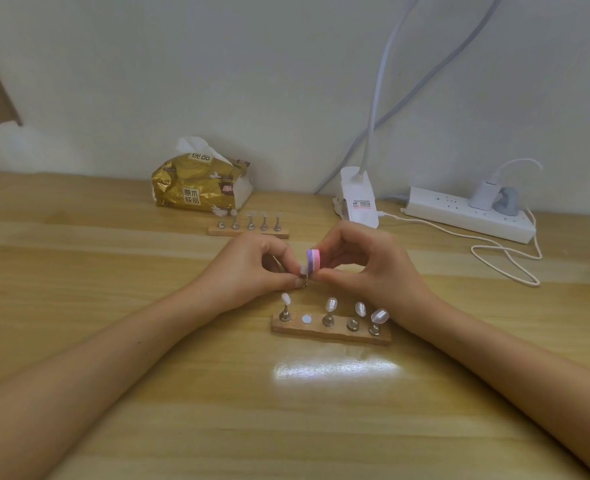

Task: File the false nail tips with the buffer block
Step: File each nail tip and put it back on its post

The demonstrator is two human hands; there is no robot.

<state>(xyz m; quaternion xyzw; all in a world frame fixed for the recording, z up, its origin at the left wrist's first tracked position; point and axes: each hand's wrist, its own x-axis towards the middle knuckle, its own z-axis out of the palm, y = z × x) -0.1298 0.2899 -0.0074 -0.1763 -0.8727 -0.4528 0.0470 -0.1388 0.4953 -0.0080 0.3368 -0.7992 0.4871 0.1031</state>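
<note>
My right hand pinches a small pink and purple buffer block above the table's middle. My left hand holds a false nail tip on its metal peg, and the tip touches the block's purple side. Below the hands lies a wooden stand that bears several clear nail tips on metal pegs, with one bare white round spot second from the left. A second wooden stand with several tips sits farther back.
A gold tissue pack lies at the back by the wall. A white lamp base, a white power strip and a looping white cable occupy the back right. The wooden table spreads out on all sides.
</note>
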